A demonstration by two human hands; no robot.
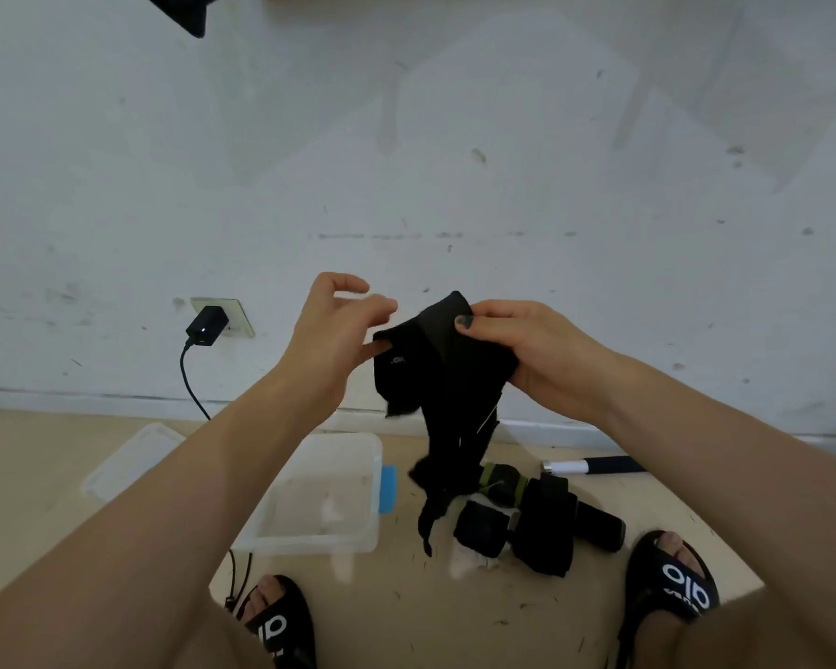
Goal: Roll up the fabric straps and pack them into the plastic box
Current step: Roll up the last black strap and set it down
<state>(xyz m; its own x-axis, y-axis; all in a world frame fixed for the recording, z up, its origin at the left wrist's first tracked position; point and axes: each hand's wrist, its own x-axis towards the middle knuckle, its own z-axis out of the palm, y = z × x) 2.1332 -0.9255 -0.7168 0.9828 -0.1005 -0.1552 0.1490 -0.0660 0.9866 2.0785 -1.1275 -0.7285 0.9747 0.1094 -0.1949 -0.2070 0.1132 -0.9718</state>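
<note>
My right hand (527,350) is shut on a black fabric strap (442,379), thumb pressed on its folded top; the strap's loose ends dangle toward the floor. Just left of the strap is my left hand (331,330), fingers spread, one fingertip touching the strap's left edge. A clear plastic box (358,538) with a blue latch sits open on the floor below, nothing visible inside it. Several rolled black straps (541,523), one with a green band, lie in a pile on the floor to the right of the box.
The box's clear lid (126,463) lies on the floor to the left. A black charger (207,325) is plugged into a wall socket with its cable running down. A black-and-white stick (590,465) lies by the wall. My sandalled feet (672,577) flank the floor area.
</note>
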